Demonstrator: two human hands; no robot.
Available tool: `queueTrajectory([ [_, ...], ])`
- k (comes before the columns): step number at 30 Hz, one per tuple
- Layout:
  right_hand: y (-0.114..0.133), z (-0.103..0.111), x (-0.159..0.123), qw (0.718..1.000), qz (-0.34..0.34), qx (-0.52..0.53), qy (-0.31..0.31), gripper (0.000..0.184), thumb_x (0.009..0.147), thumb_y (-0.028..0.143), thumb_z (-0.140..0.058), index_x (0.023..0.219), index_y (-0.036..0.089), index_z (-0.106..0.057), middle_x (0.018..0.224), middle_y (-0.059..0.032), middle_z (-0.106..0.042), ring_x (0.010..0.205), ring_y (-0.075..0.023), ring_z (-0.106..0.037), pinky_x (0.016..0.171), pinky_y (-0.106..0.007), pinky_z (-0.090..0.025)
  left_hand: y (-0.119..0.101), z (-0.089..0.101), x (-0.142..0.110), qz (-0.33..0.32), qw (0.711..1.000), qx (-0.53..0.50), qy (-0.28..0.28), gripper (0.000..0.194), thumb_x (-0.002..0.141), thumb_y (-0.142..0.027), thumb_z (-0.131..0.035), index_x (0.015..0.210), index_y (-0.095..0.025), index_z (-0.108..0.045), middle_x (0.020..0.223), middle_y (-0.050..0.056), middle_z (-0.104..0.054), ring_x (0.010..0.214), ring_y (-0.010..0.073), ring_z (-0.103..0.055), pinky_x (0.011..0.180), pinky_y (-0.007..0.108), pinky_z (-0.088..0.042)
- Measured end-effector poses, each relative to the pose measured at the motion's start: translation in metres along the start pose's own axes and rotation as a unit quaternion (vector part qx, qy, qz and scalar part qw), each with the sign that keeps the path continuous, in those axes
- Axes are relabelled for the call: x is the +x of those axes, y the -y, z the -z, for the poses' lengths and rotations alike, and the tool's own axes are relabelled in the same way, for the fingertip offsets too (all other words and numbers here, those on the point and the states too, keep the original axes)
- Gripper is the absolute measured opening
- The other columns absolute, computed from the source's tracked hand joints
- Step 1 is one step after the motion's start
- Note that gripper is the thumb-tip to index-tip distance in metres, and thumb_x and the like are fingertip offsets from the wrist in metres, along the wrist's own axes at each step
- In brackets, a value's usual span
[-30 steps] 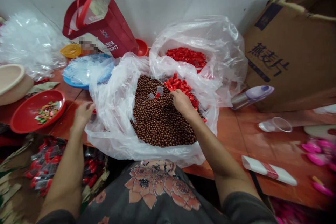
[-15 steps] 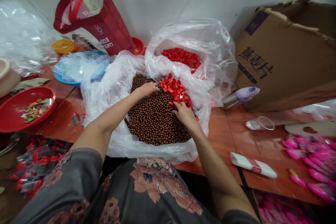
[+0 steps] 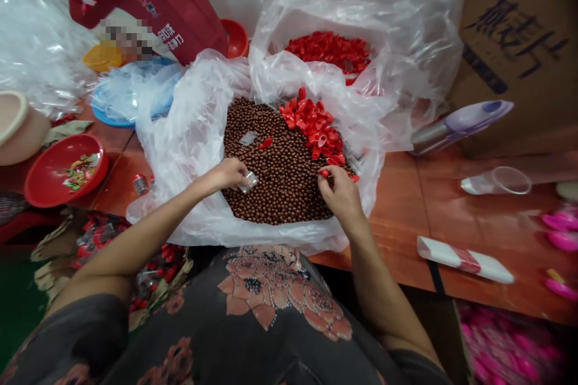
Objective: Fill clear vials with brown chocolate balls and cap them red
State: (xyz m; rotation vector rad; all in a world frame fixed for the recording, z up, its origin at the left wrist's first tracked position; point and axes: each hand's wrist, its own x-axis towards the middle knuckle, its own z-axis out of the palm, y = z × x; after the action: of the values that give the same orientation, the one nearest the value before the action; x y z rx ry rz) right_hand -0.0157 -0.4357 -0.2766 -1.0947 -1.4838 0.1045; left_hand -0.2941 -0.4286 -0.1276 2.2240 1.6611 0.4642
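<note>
An open clear plastic bag [image 3: 189,132] in front of me holds a heap of small brown balls [image 3: 275,174] with a pile of red caps [image 3: 316,126] on its far right side. My left hand [image 3: 228,173] rests on the near left of the balls, fingers pinched on a small clear plastic piece [image 3: 248,181]. Over the near right of the balls my right hand [image 3: 341,192] is closed on a red cap [image 3: 324,172]. Another clear piece [image 3: 248,138] and a loose red cap [image 3: 265,144] lie on the balls farther back.
A second plastic bag [image 3: 361,18] of red caps stands behind. A red tote bag [image 3: 149,6] and bowls are at the back left, with a red bowl of sweets [image 3: 65,168] on the left. A cardboard box [image 3: 519,54], a purple-capped bottle [image 3: 460,123] and a clear cup [image 3: 501,181] are on the right.
Both hands have drawn back toward me from the red caps. My left hand now pinches a clear piece, my right a red cap. The camera has tilted down and moved closer.
</note>
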Motion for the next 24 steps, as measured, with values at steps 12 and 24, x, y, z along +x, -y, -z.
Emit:
queueTrajectory([
  [12, 0.006, 0.004, -0.039, 0.997, 0.017, -0.039, 0.068, 0.034, 0.093, 0.031, -0.049, 0.116, 0.019, -0.071, 0.109, -0.0098, -0.074, 0.096, -0.0272, -0.061, 0.091, -0.046, -0.049, -0.032, -0.082, 0.051, -0.066, 0.980, -0.162, -0.095, 0.028, 0.069, -0.028, -0.083, 0.058, -0.014, -0.062, 0.056, -0.001, -0.058, 0.052, 0.0117, -0.056, 0.053, 0.023, -0.048],
  [24, -0.007, -0.007, -0.049, 0.997, 0.001, -0.058, 0.050, 0.038, 0.093, 0.026, -0.049, 0.125, 0.018, -0.068, 0.113, -0.0140, -0.062, 0.105, -0.0271, -0.061, 0.095, -0.044, -0.052, -0.024, -0.106, 0.067, -0.110, 0.913, -0.381, -0.095, 0.028, 0.057, -0.013, -0.082, 0.081, -0.014, -0.067, 0.079, 0.000, -0.070, 0.075, 0.0132, -0.064, 0.082, 0.029, -0.049],
])
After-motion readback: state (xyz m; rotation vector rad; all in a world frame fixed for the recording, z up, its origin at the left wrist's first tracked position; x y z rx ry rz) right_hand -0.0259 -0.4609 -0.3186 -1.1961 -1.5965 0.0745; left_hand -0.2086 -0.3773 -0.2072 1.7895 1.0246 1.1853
